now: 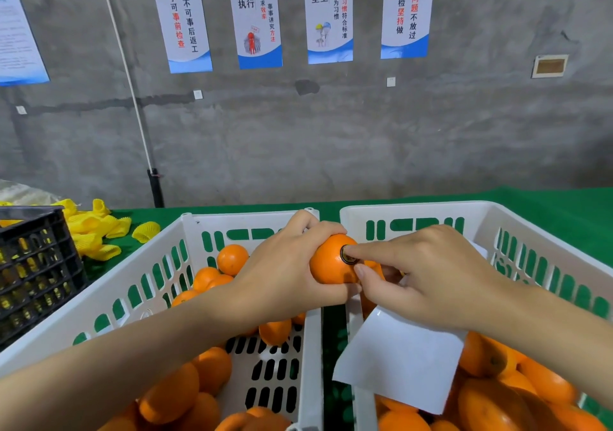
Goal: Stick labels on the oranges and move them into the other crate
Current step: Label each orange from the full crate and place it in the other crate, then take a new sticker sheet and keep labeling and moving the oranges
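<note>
Left hand (pixel 285 265) is gripping one orange (pixel 326 261), fingers curling round it, holding it above the adjoining rims of the two white crates. Right hand (pixel 431 278) is pressing its index fingertip onto a round dark label (pixel 348 255) on that orange, its remaining fingers curling on a white backing sheet (pixel 398 357) hanging over the right crate (pixel 414 208). Loose oranges are lying in both it and the left crate (pixel 156 265). Both crates are sitting on a green table (pixel 547 205). Yellow foam nets (pixel 93 231) and a black crate (pixel 33 265) are lying towards its left edge.

White slotted plastic crates (pixel 308 347), a smooth white paper sheet (pixel 398 361), rough grey concrete wall (pixel 331 132).
</note>
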{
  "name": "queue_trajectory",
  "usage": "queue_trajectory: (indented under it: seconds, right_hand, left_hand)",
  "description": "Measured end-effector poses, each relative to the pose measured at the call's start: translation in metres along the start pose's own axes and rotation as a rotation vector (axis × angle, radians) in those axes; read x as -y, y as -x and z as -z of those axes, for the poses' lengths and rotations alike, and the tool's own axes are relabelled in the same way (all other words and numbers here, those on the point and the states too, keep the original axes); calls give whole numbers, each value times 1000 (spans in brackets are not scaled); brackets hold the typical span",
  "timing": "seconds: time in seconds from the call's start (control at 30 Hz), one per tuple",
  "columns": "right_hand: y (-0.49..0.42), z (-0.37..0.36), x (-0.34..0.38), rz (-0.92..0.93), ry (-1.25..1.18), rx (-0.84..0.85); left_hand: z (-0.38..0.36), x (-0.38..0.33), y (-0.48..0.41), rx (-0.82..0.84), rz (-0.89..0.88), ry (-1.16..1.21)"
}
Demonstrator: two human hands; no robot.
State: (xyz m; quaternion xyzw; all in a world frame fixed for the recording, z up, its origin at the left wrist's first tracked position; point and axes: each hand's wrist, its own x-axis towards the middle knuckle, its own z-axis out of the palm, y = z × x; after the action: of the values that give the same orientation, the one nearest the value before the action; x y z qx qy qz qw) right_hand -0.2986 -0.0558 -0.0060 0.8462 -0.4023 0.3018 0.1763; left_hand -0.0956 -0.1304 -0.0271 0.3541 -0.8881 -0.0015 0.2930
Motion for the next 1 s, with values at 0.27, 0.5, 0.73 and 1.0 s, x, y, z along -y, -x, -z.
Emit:
queue_trajectory:
  seconds: [0.27, 0.5, 0.73, 1.0]
  right_hand:
    - [-5, -3, -9, -304, -216, -224]
    - [-13, 6, -22, -640, -536, -472]
    - [-9, -3, -29, -692, -376, -332]
    - [-5, -5, -22, -630, -255, -206]
  left_hand:
    - [3, 0, 2, 41, -7, 46]
    - [5, -21, 3, 132, -116, 193]
    - [13, -27, 8, 149, -59, 432]
    - [15, -41, 8, 220, 39, 702]
